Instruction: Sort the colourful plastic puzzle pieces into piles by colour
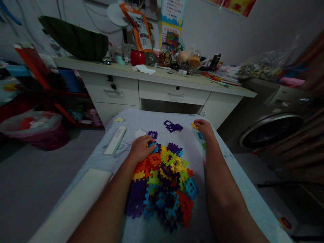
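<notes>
On the cloth-covered table, we find a pile of notched plastic pieces, the left hand at its far-left edge; whether that hand grips one, we cannot tell. Near the far-right corner, we observe the right hand pinching a yellow piece.

We've got a dim rm w/ a plain greyish wall at the back, a blue-&-yellow poster up top ctr & a red-&-yellow one to its R. Below, we see a long white desk unit, w/ an open compartment under the mid drawer. On our R: grey front-load washing machine, brown ridged surface nearby (curtain or panel, can't tell). On our L: red shelving, lined bin, grey floor.
</notes>
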{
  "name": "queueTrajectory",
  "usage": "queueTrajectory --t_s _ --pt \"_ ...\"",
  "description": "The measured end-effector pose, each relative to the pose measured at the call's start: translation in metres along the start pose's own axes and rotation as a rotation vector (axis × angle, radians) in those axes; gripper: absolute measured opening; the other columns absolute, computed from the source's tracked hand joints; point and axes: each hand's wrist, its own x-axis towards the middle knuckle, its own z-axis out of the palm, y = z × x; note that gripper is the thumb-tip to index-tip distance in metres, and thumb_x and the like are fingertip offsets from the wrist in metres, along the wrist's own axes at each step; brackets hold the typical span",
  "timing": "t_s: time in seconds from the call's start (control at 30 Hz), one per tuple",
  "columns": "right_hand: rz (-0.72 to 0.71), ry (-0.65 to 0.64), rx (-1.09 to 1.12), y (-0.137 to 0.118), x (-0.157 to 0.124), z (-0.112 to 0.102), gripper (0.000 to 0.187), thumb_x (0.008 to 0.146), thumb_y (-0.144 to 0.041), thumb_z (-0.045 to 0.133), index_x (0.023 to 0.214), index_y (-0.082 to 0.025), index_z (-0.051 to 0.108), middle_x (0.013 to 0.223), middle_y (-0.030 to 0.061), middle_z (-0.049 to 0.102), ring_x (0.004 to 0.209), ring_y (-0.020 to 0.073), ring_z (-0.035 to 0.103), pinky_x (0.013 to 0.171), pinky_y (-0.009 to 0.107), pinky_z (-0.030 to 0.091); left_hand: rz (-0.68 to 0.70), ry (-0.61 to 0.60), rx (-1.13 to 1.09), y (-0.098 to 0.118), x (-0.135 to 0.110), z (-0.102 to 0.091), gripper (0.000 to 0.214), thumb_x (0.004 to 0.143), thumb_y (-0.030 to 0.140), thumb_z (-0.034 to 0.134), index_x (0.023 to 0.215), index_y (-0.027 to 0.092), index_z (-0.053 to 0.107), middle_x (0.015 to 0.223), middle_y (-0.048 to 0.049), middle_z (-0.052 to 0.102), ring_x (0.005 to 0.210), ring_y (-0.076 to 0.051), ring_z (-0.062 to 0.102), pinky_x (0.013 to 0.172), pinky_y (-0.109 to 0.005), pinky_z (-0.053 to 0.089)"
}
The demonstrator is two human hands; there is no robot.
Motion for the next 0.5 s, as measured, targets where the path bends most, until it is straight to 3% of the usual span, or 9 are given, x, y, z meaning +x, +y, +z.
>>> queueTrajectory --t_s 0.13,0.23,0.33,0.5 --pt "-0.148 -0.454 -0.133 -0.04 -0.018 0.034 0.018 0.072 -0.027 0.064 0.084 -0.017 0.072 0.081 0.0017 0.07 0.076 0.015 0.062 0.071 0.026 0.048 0.009 0.0 0.001 0.001 0.0 0.0 0.031 0.08 0.04 0.056 0.101 0.023 0.071 0.128 -0.0081 0.064 0.124 -0.028 0.055 0.109 -0.048 0.037" --pt "-0.184 -0.706 -0.264 -0.063 -0.032 0.058 0.014 0.072 -0.019 0.065 0.083 -0.016 0.073 0.079 0.0008 0.07 0.073 0.0136 0.061 0.069 0.023 0.045 0.009 0.005 0.001 0.002 -0.001 -0.001 0.03 0.08 0.039 0.056 0.1 0.023 0.071 0.127 -0.0077 0.065 0.123 -0.027 0.056 0.109 -0.046 0.038" --pt "-0.167 -0.85 -0.402 -0.074 -0.041 0.07 0.016 0.073 -0.018 0.067 0.088 -0.014 0.073 0.077 0.0001 0.068 0.068 0.0118 0.058 0.062 0.021 0.042 0.019 0.011 0.001 0.003 -0.001 -0.002 0.029 0.08 0.039 0.056 0.1 0.023 0.071 0.125 -0.0071 0.066 0.121 -0.026 0.057 0.108 -0.044 0.039" --pt "-0.158 -0.944 -0.528 -0.078 -0.047 0.073 0.023 0.07 -0.016 0.072 0.092 -0.015 0.071 0.074 -0.002 0.064 0.064 0.0097 0.053 0.057 0.019 0.038 0.016 -0.006 0.003 0.003 -0.001 -0.003 0.03 0.08 0.04 0.056 0.1 0.023 0.071 0.125 -0.0069 0.066 0.122 -0.027 0.056 0.108 -0.043 0.039"
